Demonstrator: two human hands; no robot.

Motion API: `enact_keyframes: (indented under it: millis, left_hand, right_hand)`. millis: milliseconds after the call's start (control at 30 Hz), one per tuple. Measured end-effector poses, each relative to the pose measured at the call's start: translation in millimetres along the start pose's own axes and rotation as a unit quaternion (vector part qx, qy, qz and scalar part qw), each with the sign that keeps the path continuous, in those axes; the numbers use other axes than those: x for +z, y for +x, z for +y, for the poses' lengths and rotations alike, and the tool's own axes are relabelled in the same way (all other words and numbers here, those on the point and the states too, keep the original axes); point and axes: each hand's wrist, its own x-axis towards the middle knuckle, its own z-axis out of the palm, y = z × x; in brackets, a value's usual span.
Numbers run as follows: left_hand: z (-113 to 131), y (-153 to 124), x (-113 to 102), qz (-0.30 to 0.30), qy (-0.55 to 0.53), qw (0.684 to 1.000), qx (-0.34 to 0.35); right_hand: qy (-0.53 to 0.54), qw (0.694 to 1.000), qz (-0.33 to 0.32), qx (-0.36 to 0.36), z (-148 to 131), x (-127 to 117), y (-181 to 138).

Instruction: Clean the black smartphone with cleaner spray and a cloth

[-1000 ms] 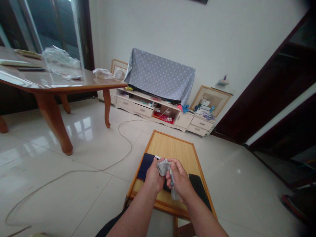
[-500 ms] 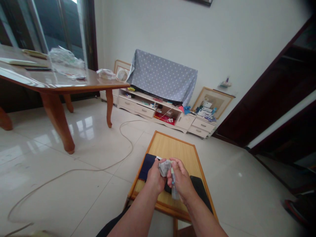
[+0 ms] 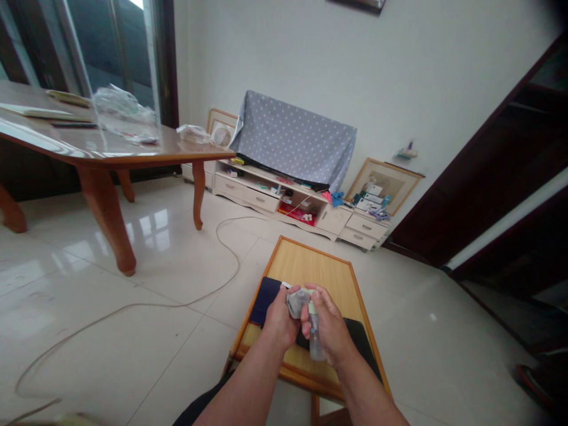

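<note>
My left hand (image 3: pixel 282 318) is closed on a crumpled grey cloth (image 3: pixel 297 303). Close beside it, my right hand (image 3: pixel 329 323) grips a small clear spray bottle (image 3: pixel 316 343) with a pale green top, which points toward the cloth. Both hands are above a small wooden table (image 3: pixel 310 260). A dark blue flat case (image 3: pixel 265 299) lies on the table left of my hands, and a black flat object (image 3: pixel 361 340) lies on the right. Another dark thing beneath my hands is mostly covered by them.
A larger brown table (image 3: pixel 168 157) with plastic bags (image 3: pixel 119 105) stands at the left. Across the floor runs a long cable (image 3: pixel 177 305). A low white cabinet (image 3: pixel 246 197), with a polka-dot cloth (image 3: pixel 295 139) draped over something on it, stands by the wall.
The hands stay almost in place over the small table. The right fingers on the bottle's top have shifted slightly, and more of the pale green top shows. The view has moved a little.
</note>
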Motion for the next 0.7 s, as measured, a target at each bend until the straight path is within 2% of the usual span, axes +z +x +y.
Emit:
enact_keyframes:
  millis: [200, 300, 467, 600, 700]
  left_hand:
    - [0.8, -1.6, 4.8, -0.016, 0.011, 1.000, 0.013]
    - [2.5, -3.8, 6.7, -0.036, 0.021, 0.999, -0.003]
    - [6.1, -5.0, 9.1, -0.021, -0.011, 0.999, 0.033]
    - [6.6, -5.6, 8.6, -0.036, -0.004, 0.999, 0.012]
    - [7.4, -6.3, 9.2, -0.022, -0.001, 1.000, 0.015]
  right_hand:
    - [0.014, 0.999, -0.026, 0.045, 2.4, -6.6, 3.2]
    - [-0.005, 0.998, -0.009, 0.057, 7.6, -12.9, 6.2]
    - [-0.016, 0.998, 0.028, 0.056, 8.4, -19.7, 7.0]
    - [0.026, 0.999, 0.012, 0.045, 1.6, -18.1, 4.5]
    - [0.085, 0.996, 0.001, 0.040, -2.5, -16.9, 4.7]
